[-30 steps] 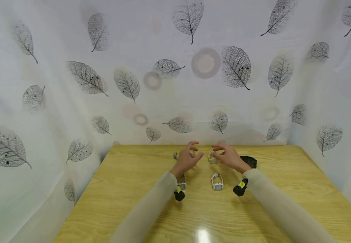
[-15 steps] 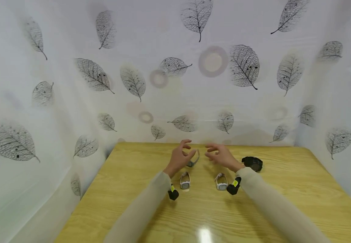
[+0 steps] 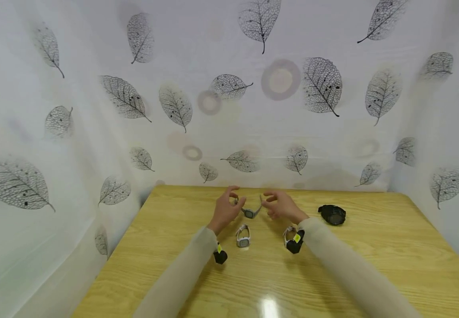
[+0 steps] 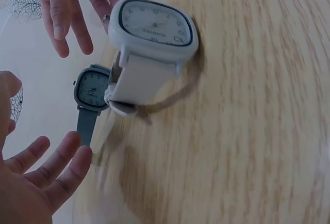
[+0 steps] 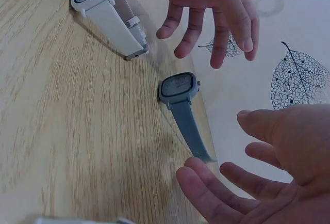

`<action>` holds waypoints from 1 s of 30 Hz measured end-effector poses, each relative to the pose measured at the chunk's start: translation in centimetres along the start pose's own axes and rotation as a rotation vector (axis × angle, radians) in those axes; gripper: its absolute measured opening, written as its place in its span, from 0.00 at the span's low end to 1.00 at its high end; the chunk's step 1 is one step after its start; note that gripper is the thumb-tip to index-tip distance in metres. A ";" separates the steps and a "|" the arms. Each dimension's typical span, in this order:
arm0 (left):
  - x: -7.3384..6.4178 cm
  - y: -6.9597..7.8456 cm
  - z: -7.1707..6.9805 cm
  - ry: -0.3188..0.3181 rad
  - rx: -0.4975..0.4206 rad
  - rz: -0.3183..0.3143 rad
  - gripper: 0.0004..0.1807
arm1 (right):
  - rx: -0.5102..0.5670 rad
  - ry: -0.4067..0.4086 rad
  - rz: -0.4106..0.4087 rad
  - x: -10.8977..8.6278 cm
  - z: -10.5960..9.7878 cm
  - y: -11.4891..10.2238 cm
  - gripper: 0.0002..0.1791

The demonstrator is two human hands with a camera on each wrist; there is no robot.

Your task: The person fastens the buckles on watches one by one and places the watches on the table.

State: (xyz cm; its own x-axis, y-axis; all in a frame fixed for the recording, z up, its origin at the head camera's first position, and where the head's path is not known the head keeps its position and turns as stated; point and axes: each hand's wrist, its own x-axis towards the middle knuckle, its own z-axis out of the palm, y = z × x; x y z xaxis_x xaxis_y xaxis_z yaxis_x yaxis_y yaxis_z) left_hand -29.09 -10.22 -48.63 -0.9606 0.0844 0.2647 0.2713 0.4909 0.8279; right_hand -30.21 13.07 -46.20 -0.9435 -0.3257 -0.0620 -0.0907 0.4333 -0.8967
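Note:
A grey-blue wristwatch (image 3: 249, 213) lies near the table's back, its straps spread to both sides. My left hand (image 3: 225, 211) hovers at the buckle end, thumb and fingers apart. My right hand (image 3: 284, 206) is by the other strap end; in the right wrist view a fingertip lies close to that strap (image 5: 191, 131), and contact cannot be told. Two white wristwatches stand nearer me: the left one (image 3: 243, 238), with its face (image 4: 154, 24) large in the left wrist view, and the right one (image 3: 287, 232), partly hidden by the wrist camera.
A black object with a rounded dark face (image 3: 332, 214) lies on the wooden table (image 3: 253, 274) to the right. Behind the table's back edge hangs a white curtain (image 3: 197, 48) printed with leaves, which also closes off both sides. A dark camera (image 3: 220, 256) hangs at my left wrist.
Both hands have shifted left, uncovering the grey-blue watch. The black object is now fully in view. A pale watch earlier seen at my right fingers no longer shows. The head view has turned slightly.

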 end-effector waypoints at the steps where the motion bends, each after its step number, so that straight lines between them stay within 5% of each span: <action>1: 0.0 -0.1 0.0 0.007 0.005 -0.008 0.26 | 0.000 0.006 0.009 0.0 0.1 0.0 0.30; 17: -0.3 -1.1 0.6 -0.011 -0.145 -0.248 0.19 | 0.028 0.038 0.125 1.1 2.1 -0.6 0.30; 30: 0.3 -1.2 1.1 0.017 0.094 -0.149 0.14 | -0.140 0.083 0.060 1.7 3.1 -0.6 0.26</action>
State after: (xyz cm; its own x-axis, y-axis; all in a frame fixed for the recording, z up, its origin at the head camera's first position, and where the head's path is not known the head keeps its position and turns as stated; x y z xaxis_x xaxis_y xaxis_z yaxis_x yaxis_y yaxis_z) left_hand -29.77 -9.83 -50.12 -0.9883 -0.0100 0.1519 0.1185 0.5761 0.8087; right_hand -30.75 9.72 -47.14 -0.9711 -0.2273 -0.0723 -0.0710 0.5647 -0.8223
